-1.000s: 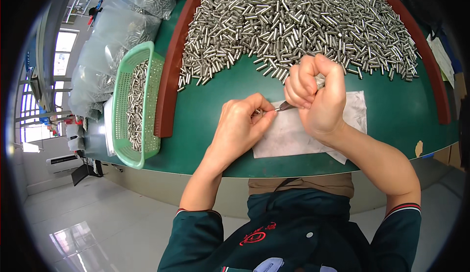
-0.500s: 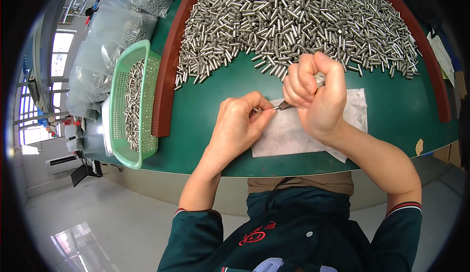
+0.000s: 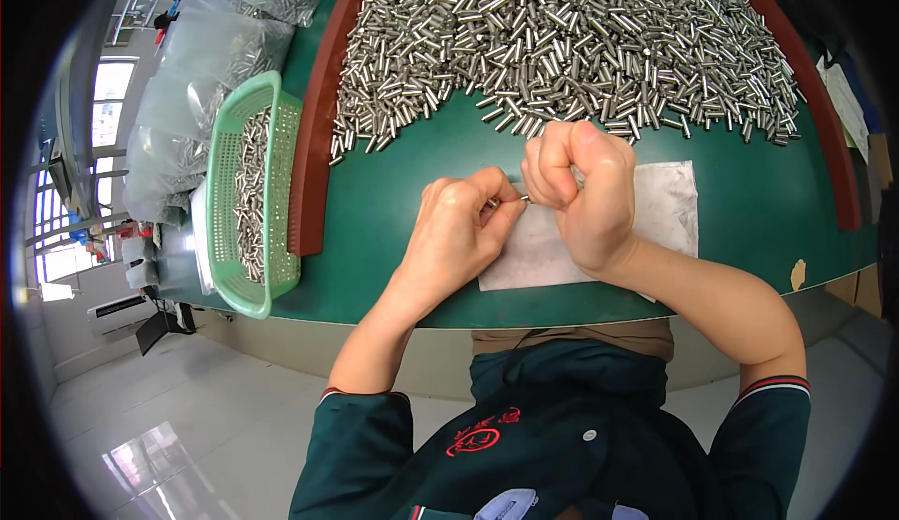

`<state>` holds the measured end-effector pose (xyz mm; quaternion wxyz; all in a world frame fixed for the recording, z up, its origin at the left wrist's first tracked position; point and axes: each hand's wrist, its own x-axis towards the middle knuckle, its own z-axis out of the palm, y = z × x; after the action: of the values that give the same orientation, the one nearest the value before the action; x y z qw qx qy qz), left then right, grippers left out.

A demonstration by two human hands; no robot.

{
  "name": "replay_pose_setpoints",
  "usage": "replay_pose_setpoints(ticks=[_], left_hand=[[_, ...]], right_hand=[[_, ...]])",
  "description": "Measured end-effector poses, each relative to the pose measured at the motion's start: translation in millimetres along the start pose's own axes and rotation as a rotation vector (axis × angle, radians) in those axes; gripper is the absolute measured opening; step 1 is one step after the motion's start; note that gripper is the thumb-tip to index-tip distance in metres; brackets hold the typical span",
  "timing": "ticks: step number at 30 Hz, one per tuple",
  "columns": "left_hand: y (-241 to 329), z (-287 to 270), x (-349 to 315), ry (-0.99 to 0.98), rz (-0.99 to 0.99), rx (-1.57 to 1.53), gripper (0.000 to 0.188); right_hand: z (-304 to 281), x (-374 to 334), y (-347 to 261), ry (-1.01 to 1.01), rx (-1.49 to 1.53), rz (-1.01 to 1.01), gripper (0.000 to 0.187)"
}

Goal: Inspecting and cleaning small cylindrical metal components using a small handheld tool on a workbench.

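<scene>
My left hand [image 3: 459, 230] is closed in a pinch on a small metal pin [image 3: 524, 200] at the near side of the green table. Just to its right, my right hand [image 3: 592, 202] is closed in a fist around a slim hand tool, its working end up against the pin. The fist hides nearly all of the tool; only a bit of its pale grip [image 3: 578, 178] shows. Both hands are held over a stained white cloth or paper sheet [image 3: 667, 206]. Beyond them a large heap of short shiny metal pins [image 3: 571, 43] spreads across the table.
Red-brown rails [image 3: 321, 127] border the heap at left and right. A green perforated basket [image 3: 284, 164] holding more pins stands left of the rail. Clear plastic bags [image 3: 173, 117] of pins lie farther left. The green tabletop [image 3: 749, 211] curves along my front.
My right hand has moved left and slightly down, closer to my left hand. The tool's dark shaft, seen before, is now hidden. The whole view has shifted slightly.
</scene>
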<state>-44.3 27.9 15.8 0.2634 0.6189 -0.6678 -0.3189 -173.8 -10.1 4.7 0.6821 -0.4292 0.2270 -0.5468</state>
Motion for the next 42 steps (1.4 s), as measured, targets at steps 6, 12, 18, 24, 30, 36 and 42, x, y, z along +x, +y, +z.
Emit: replay_pose_setpoints(ticks=[6,12,18,24,30,36,42], left_hand=[[2.6,-7.9,-3.0,0.057,-0.055,-0.169,0.009],[-22.7,-29.1,16.5,-0.223,-0.283,-1.294,0.01],[-18.0,-35.0,40.7,-0.118,-0.432,-1.396,0.023],[-28.4,-20.3,61.4,0.281,0.059,-0.136,0.017],[-25.5,-15.0,63.8,0.251,0.095,0.255,0.011],[-20.1,-17.7,60.0,0.205,0.055,0.264,0.012],[-35.0,-29.9,49.2,-0.072,-0.212,-0.979,0.013]], right_hand=[[-11.6,9.1,-0.6,-0.032,0.258,0.164,0.034],[-12.4,6.2,-5.2,-0.03,0.226,0.166,0.034],[-12.8,8.0,-6.0,-0.01,0.239,0.198,0.034],[-13.6,9.5,-5.3,0.002,0.248,0.224,0.034],[-13.2,10.8,-6.0,0.005,0.262,0.232,0.034],[-12.6,11.5,-5.9,0.022,0.264,0.241,0.034],[-14.6,12.4,-5.9,0.034,0.293,0.247,0.034]])
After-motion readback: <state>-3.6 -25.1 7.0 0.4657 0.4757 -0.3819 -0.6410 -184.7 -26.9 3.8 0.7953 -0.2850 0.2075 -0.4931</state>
